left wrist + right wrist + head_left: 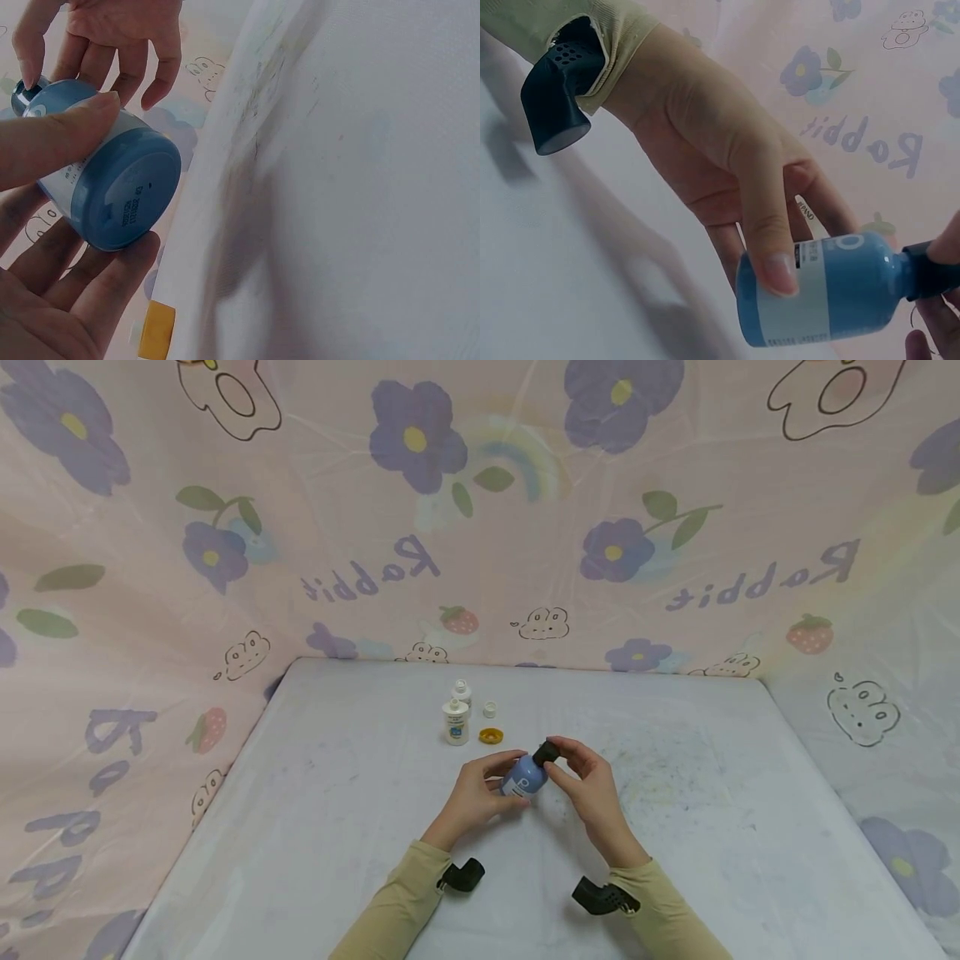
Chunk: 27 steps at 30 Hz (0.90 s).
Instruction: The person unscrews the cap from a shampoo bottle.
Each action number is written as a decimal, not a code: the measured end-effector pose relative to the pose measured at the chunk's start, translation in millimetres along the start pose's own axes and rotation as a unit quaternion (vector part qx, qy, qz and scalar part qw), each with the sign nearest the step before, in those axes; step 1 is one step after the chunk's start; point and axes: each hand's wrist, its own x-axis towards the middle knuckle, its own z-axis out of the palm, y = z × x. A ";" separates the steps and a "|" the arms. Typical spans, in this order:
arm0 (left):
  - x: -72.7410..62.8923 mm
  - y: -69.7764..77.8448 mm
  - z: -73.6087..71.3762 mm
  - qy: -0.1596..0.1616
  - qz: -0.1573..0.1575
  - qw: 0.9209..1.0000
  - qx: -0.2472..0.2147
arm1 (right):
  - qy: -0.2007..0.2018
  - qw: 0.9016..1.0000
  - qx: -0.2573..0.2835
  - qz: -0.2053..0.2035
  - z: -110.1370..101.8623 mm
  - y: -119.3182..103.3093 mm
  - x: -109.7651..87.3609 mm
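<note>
Tilted above the table, a blue bottle with a pale label and a black cap is held between both hands. My left hand grips its body, thumb on the label side and fingers round the other, as the right wrist view shows. The thumb and fingers of my right hand pinch the black cap at the upper right end. In the left wrist view, the flat base of the bottle faces the camera, with small printed text on it.
Beyond the hands stand two small white bottles, one behind the other, with open necks. To their right lie a small white cap and a yellow cap. The white table is bordered by printed cloth walls.
</note>
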 end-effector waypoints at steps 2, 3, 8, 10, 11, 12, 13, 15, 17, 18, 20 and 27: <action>-0.3 -0.1 0.0 0.001 -0.002 1.000 0.004 | -0.003 1.000 0.000 -0.003 -0.5 0.2 -0.1; -0.4 -0.2 0.0 0.001 -0.003 1.000 0.006 | -0.006 1.000 -0.007 -0.007 -0.7 1.7 0.2; -0.6 -2.0 0.2 0.002 -0.002 1.000 0.013 | -0.007 1.000 -0.009 -0.013 1.1 -6.2 -2.2; -0.5 -2.9 0.2 0.003 0.001 1.000 0.011 | 0.002 1.000 -0.006 -0.008 1.7 -2.2 -0.6; -0.4 -3.3 0.3 0.003 0.003 1.000 0.010 | 0.009 1.000 -0.007 -0.004 1.7 2.4 1.0; -0.5 -3.7 0.4 0.003 0.005 1.000 0.009 | 0.016 1.000 -0.007 -0.001 2.0 6.1 2.5; -0.4 -4.1 0.6 0.003 0.007 1.000 0.009 | 0.023 1.000 -0.007 0.003 2.5 10.2 3.9; -0.2 -4.7 1.1 0.002 0.010 1.000 0.008 | 0.038 0.999 -0.007 0.010 4.0 16.1 6.0; -0.1 -4.8 1.5 0.002 0.011 1.000 0.007 | 0.051 0.999 -0.003 0.010 5.8 19.1 6.9; 0.0 -4.7 1.7 0.003 0.011 1.000 0.006 | 0.056 0.998 -0.001 0.008 6.8 19.6 6.9; 0.1 -4.1 2.0 0.004 0.010 1.000 0.004 | 0.064 0.998 0.001 0.005 8.0 20.8 6.9; -0.1 -2.3 2.0 0.006 0.009 1.000 0.006 | 0.075 0.997 0.003 0.004 10.3 21.2 6.6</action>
